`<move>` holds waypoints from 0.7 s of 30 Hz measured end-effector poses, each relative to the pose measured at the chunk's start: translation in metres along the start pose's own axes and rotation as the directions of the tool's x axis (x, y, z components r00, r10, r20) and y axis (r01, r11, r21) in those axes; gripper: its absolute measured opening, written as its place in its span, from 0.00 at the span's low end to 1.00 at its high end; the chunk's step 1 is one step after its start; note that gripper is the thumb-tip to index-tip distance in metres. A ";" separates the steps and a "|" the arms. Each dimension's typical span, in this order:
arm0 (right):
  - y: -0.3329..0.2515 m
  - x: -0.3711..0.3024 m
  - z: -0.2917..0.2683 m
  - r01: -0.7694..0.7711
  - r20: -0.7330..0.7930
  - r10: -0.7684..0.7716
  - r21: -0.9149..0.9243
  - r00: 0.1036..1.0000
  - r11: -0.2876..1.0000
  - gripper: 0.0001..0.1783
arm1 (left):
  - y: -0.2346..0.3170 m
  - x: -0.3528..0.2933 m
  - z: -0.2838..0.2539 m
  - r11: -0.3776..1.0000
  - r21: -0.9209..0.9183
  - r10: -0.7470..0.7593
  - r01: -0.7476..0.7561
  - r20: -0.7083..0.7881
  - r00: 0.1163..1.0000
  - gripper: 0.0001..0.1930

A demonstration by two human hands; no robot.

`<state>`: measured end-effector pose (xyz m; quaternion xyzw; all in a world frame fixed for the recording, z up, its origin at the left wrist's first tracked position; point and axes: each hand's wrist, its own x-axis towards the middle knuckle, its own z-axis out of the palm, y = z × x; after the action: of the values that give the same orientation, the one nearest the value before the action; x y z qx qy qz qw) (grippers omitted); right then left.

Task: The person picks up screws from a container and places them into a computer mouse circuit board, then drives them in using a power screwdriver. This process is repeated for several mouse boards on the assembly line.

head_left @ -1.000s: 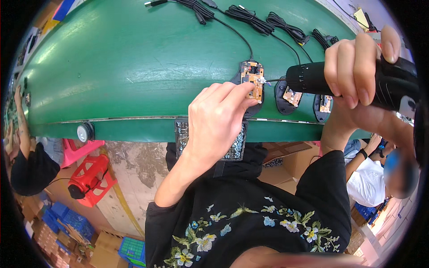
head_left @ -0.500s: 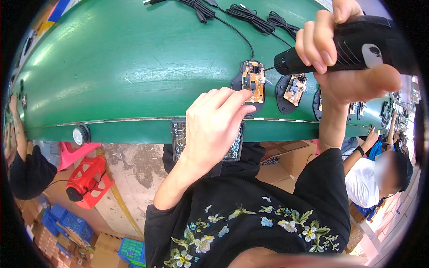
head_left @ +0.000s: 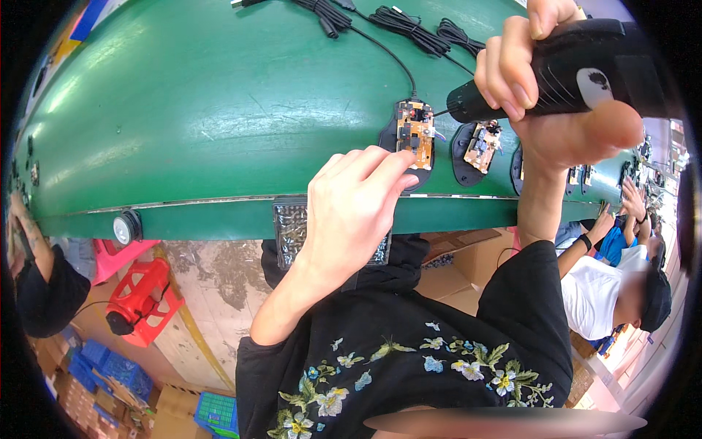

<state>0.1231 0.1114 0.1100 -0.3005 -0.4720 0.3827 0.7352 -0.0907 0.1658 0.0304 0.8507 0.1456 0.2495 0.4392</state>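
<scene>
My right hand (head_left: 530,80) is wrapped around a black electric screwdriver (head_left: 567,73). Its thin bit points left, and the tip is at the upper right of an orange-brown circuit board (head_left: 419,132). That board sits on a black computer mouse base (head_left: 387,137), with a cable running up from its far end. Closed at the near end of the board, my left hand (head_left: 355,190) presses it with the fingertips; the thumb is beside the base. A second mouse base with a board (head_left: 479,150) lies just to the right.
Coiled black cables (head_left: 409,29) lie across the far part of the green table (head_left: 219,124). A tray of small screws (head_left: 291,234) is at the table's near edge, partly behind my left forearm. A round white-faced object (head_left: 126,228) is on that edge. Co-workers (head_left: 592,285) sit at right and left.
My right hand and the screwdriver have shifted slightly left and up. My left hand stays on the board. The co-worker's hands at the right have moved.
</scene>
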 end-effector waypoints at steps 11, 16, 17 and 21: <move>0.011 -0.004 -0.040 -0.044 0.208 0.029 0.064 0.978 0.997 0.41 | 0.001 0.001 0.006 0.998 0.065 0.008 -0.011 0.058 0.998 0.14; 0.018 -0.003 -0.050 -0.196 0.280 0.142 0.176 0.949 0.965 0.42 | 0.001 0.000 0.007 0.998 0.069 -0.003 -0.001 0.059 0.998 0.14; 0.018 -0.003 -0.051 -0.228 0.296 0.165 0.196 0.941 0.954 0.43 | 0.000 0.000 0.007 0.997 0.077 -0.002 -0.003 0.061 0.998 0.14; -0.009 -0.003 -0.038 -0.107 0.285 0.102 0.002 0.953 0.994 0.45 | 0.006 0.001 0.010 0.998 0.065 0.004 -0.009 0.080 0.997 0.15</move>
<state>0.1605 0.1012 0.1018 -0.2605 -0.5529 0.4645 0.6409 -0.0842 0.1558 0.0303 0.8745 0.1332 0.2116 0.4157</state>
